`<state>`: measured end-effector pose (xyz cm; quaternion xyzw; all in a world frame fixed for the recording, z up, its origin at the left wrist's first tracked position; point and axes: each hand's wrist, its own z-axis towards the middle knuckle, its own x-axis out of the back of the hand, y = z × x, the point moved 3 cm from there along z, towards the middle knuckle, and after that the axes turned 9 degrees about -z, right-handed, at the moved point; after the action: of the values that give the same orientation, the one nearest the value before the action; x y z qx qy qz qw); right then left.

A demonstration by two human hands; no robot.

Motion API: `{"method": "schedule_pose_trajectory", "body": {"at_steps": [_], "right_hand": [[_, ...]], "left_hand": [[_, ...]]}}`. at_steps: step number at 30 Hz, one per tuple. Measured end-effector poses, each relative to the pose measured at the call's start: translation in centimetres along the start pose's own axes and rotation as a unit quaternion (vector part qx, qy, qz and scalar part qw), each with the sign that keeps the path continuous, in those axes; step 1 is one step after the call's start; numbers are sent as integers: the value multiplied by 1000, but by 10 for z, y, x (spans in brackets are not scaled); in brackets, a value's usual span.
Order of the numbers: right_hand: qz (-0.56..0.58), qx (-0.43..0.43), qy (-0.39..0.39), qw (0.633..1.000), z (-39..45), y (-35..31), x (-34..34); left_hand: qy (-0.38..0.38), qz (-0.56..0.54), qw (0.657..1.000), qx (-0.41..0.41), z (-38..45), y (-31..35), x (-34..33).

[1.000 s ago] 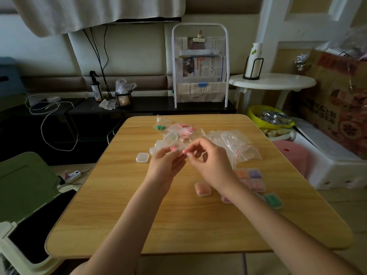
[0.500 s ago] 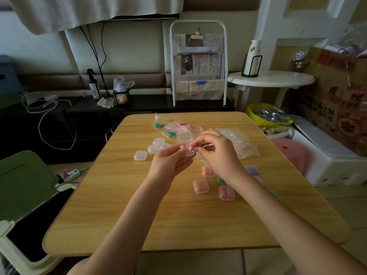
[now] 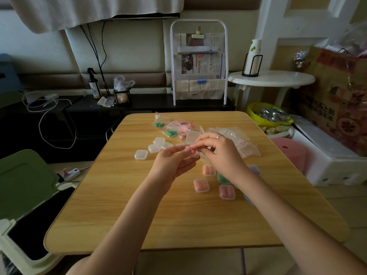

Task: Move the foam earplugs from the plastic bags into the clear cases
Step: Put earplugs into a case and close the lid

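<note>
Since half a second ago the small clear plastic case (image 3: 192, 152) stays between both hands, barely shifted. The left hand (image 3: 173, 162) cradles it in curled fingers; the right hand (image 3: 222, 153) pinches its edge above the wooden tabletop (image 3: 139, 215).

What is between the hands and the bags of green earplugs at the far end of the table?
Nothing blocks them. The bags of green earplugs lie open to reach beyond the empty clear cases. Both the left hand and right hand are occupied, though, pinching a small case.

The right hand (image 3: 220, 153) hides part of a green case (image 3: 222, 178) and a purple case (image 3: 255, 169). What both hands pinch is too small to tell.
</note>
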<state>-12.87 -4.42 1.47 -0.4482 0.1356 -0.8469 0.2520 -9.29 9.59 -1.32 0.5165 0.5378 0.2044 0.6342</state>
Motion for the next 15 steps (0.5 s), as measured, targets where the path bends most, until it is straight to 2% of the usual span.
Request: {"method": "schedule_pose_trajectory", "body": {"at_steps": [4,8,15], "right_hand": [[-14,13,-15,1000,-2,1,-2],[47,-13,-19,999,-4,1,0],[61,-60,-26,996,-3,6,-5]], "left_hand": [[-11,-24,1000,13,0,-1,0],[-14,-33,999,16,1,0,2],[-18,-19,999,22,0,-2,0]]}}
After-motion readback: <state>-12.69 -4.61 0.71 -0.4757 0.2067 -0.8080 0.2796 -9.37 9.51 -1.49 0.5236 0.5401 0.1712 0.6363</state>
